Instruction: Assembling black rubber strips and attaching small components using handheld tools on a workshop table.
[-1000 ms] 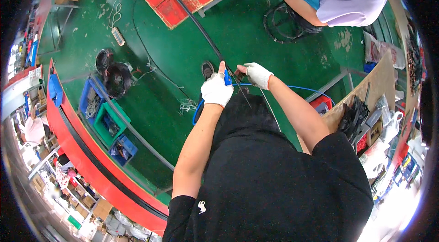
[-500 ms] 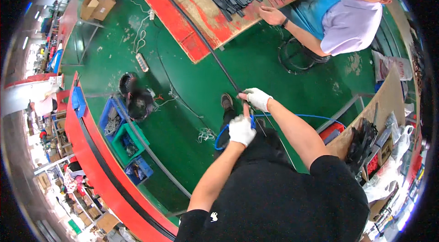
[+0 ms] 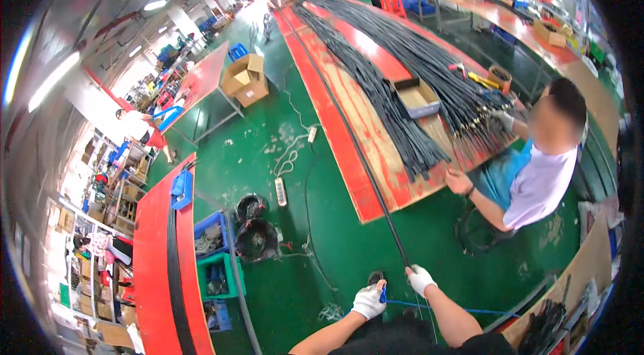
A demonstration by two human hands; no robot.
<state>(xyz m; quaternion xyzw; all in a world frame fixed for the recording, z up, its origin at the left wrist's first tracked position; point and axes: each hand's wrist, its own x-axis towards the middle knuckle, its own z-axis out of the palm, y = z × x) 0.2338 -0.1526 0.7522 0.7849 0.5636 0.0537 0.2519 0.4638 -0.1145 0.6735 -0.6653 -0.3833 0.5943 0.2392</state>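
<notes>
A long black tube [image 3: 365,166] runs from the far end of the table down to my right hand [image 3: 420,279]. That hand, in a white glove with bare fingertips, is closed around the tube's near end. Thin pale strands [image 3: 430,318] hang below it. To the left and slightly lower, my gloved left hand [image 3: 369,300] is closed on a blue hose [image 3: 446,307], which stretches off to the right. A small blue piece shows at its fingertips; its exact form is too small to tell. The two hands are apart.
On the red table [image 3: 371,213] lie bundles of black tubes [image 3: 409,143] and an open box [image 3: 417,98]. A seated co-worker [image 3: 537,184] handles tubes at the right. Black buckets [image 3: 256,239], a green crate [image 3: 221,276] and a power strip [image 3: 280,191] sit on the floor at left.
The view has tilted up, showing more of the long table and hall. My left hand has drawn away from the tube end, while my right hand still grips it.
</notes>
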